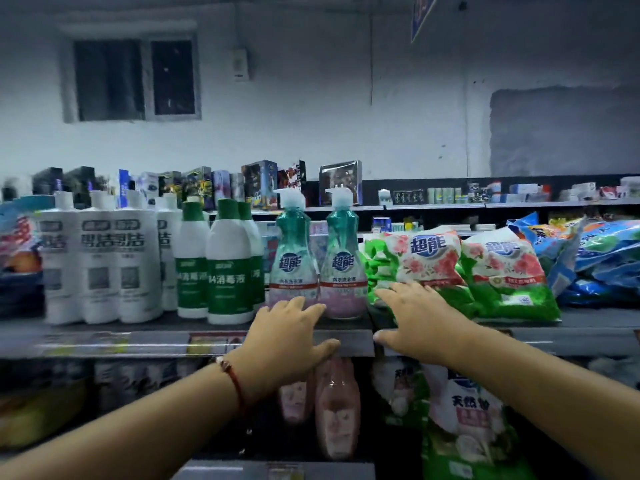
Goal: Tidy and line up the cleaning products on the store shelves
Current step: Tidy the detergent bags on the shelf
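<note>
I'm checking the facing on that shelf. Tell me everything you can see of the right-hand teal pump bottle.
The right-hand teal pump bottle stands upright near the shelf's front edge, label facing out. It looks like clear plastic: teal upper body narrowing to a white pump head, pale pink towards the base, with a blue logo and a red band. Its side meets the matching bottle on its left. The left hand's fingers reach to about its base; real contact is unclear. Green-and-pink detergent bags lie to its right.
</note>
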{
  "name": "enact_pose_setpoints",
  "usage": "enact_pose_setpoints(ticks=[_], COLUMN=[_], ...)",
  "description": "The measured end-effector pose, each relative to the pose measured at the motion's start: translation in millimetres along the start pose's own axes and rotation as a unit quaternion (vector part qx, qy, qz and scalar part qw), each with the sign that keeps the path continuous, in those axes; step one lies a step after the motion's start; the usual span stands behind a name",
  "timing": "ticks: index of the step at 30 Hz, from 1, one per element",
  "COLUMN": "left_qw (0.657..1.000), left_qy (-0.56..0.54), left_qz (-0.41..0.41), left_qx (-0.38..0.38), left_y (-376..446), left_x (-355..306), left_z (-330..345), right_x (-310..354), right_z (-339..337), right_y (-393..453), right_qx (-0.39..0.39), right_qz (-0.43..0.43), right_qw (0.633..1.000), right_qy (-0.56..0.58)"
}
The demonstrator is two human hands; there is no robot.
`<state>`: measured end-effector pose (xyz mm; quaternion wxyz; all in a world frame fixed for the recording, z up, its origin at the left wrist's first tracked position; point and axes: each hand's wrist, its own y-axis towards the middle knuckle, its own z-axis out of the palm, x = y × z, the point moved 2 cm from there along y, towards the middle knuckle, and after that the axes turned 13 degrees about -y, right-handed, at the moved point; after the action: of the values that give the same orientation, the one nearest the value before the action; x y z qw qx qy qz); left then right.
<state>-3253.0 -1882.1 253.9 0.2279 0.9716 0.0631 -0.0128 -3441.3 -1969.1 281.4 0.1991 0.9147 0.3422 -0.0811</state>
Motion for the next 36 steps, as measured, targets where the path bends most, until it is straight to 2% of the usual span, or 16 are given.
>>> enact_pose_setpoints(ticks=[5,12,17,21,27,36], left_qw=[0.999,0.995,0.989,0.982,0.972,0.963], left_qy=[-0.003,0.004,0.03,0.05,0.057,0.073], left_qz=[-0.039,-0.098,-0.139,-0.183,-0.227,-0.257], left_qx=[-0.005,-0.026,-0.04,-0.02,-0.025,-0.034], left_y=[-49.5,-143.9,-211.9,-248.9,-264.9,-227.8], left_x=[58.2,183.6,261.1,319.4,401.6,529.3], left_z=[-60.5,-131.0,-160.9,-181.4,-206.3,-188.4], right_x=[76.8,222.9,328.0,396.3,465.4,566.7], right_z=[-45.1,-106.5,-128.3,-143.0,-162.0,-152.3], right_y=[6.8,19.0,23.3,35.2,73.2,191.2], right_qx=[-0.002,0.003,0.002,0.003,-0.009,-0.037], right_qz=[-0.037,-0.123,-0.166,-0.203,-0.225,-0.218], right_qw=[0.999,0.991,0.983,0.975,0.966,0.963], right_qy=[-0.001,0.046,0.081,0.09,0.126,0.156])
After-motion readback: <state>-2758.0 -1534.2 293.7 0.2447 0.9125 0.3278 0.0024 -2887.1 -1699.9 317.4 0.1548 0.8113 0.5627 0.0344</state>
